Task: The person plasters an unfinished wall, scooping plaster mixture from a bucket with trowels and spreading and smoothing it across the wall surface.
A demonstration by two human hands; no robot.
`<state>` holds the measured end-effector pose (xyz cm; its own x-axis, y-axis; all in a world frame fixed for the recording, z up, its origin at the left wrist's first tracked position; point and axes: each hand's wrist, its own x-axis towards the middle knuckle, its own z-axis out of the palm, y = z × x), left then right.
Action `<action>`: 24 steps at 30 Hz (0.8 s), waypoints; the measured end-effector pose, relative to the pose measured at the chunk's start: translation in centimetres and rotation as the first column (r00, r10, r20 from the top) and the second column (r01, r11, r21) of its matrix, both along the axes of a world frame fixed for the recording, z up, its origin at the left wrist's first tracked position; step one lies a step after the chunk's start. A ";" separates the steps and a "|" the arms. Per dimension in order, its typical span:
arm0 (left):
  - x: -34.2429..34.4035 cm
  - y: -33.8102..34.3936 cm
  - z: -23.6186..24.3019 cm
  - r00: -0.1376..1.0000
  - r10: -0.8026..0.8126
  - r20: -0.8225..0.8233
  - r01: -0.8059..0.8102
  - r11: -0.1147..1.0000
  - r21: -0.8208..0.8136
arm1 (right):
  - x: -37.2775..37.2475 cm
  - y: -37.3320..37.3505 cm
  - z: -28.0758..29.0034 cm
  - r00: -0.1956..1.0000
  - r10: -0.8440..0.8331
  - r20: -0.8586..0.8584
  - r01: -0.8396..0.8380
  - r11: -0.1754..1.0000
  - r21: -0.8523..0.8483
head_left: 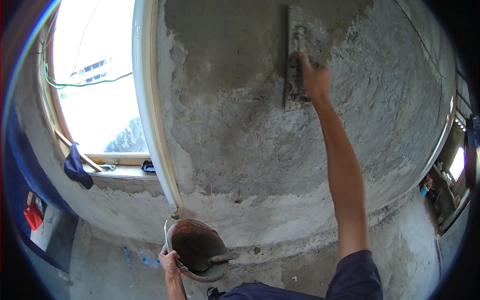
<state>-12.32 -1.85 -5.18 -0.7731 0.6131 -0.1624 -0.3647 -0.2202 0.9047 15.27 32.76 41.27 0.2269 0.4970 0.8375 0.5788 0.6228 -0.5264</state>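
My right hand [317, 84] is closed around the handle of a long rectangular plastering trowel [295, 102], whose blade lies upright along the wall, high up. Around it the wall [235, 135] shows darker, damp-looking plaster above and rough grey patches below. Low on the left, my left hand [169, 261] grips the rim of a dirty bucket [216, 273], tilted so that its mouth faces me. Inside the bucket rests a small hand tool [223, 258], its handle jutting over the right rim. Its blade is partly hidden in the dark inside.
A bright window [95, 90] with a wooden frame and loose wires is at the left. A dark blue cap [76, 167] hangs at its sill by a wooden stick. Plastic bottles [149, 261] lie on the concrete floor; a red object [33, 216] is far left. Shelving stands far right.
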 end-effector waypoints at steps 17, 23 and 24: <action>0.1 3.4 1.6 0.993 -0.115 -0.014 0.115 0.993 0.008 | 0.2 -4.3 -3.3 0.960 0.079 0.268 -0.079 0.997 -0.010; 1.4 3.9 1.3 0.995 -0.094 0.035 0.095 0.995 -0.013 | 1.2 -1.1 2.9 0.941 -0.066 0.331 0.074 0.997 -0.014; 1.4 3.3 1.2 0.996 -0.077 0.036 0.078 0.997 -0.029 | 0.8 -1.4 2.0 0.908 0.026 0.417 -0.033 0.999 0.010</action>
